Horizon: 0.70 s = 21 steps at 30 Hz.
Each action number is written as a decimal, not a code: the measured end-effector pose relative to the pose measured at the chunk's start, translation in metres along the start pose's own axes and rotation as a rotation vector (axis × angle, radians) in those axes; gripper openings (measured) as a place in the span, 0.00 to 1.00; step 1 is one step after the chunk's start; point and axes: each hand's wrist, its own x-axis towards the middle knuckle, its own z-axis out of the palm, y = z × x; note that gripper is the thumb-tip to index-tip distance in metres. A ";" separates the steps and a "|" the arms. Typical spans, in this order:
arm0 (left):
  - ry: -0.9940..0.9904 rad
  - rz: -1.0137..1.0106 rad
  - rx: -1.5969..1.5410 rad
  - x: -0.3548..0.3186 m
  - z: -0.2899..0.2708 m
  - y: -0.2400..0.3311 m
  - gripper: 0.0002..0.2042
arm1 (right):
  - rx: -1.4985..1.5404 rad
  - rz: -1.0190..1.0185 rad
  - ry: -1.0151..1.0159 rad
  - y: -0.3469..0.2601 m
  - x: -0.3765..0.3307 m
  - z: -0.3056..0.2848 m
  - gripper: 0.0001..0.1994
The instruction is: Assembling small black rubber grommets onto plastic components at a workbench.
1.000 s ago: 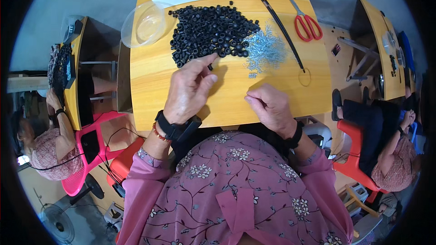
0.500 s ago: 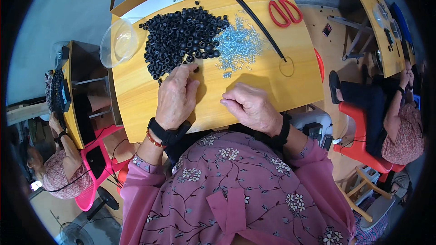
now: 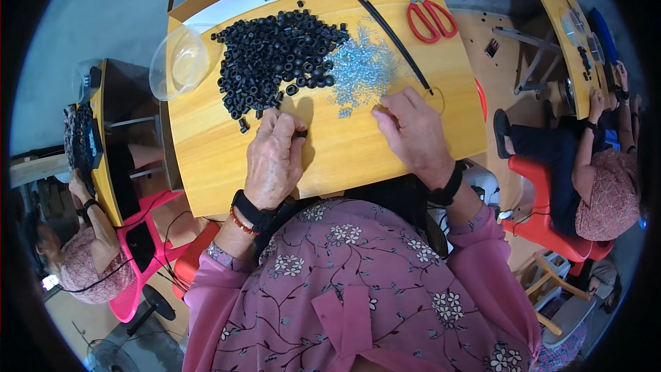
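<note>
- The left hand (image 3: pixel 274 158) lay knuckles-up on the wooden tabletop (image 3: pixel 206 158), its fingers curled and pinching one small black ring (image 3: pixel 301 133) at the fingertips.
- That ring sat just below the big pile of black rings (image 3: pixel 275 55), which spread across the middle of the tabletop.
- The right hand (image 3: pixel 413 131) rested to the right, fingers bent and closed toward the tabletop; what it gripped, if anything, could not be told.
- Its fingertips were at the lower edge of a heap of small clear pale-blue pieces (image 3: pixel 361 69), which touched the right side of the black pile.
- A long thin black strip (image 3: pixel 389 31) lay slantwise past the blue heap, and red-handled scissors (image 3: pixel 427 14) lay beyond it near the far right corner.
- A clear plastic bowl (image 3: pixel 179 62) stood at the left edge of the tabletop, beside the black pile.
- Other people sat at neighbouring tables to the left and right.
</note>
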 end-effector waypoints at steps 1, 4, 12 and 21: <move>-0.012 -0.004 -0.014 0.000 0.000 -0.001 0.12 | -0.041 -0.017 -0.004 0.000 0.000 0.002 0.07; -0.031 -0.010 -0.051 -0.001 -0.003 -0.002 0.12 | -0.082 -0.051 -0.012 0.005 0.001 0.007 0.08; 0.039 -0.088 -0.265 -0.009 -0.010 -0.005 0.09 | 0.214 0.009 0.001 0.007 -0.003 0.005 0.05; -0.022 -0.462 -1.486 -0.036 -0.014 -0.024 0.14 | 0.871 0.325 -0.295 -0.065 0.008 -0.005 0.05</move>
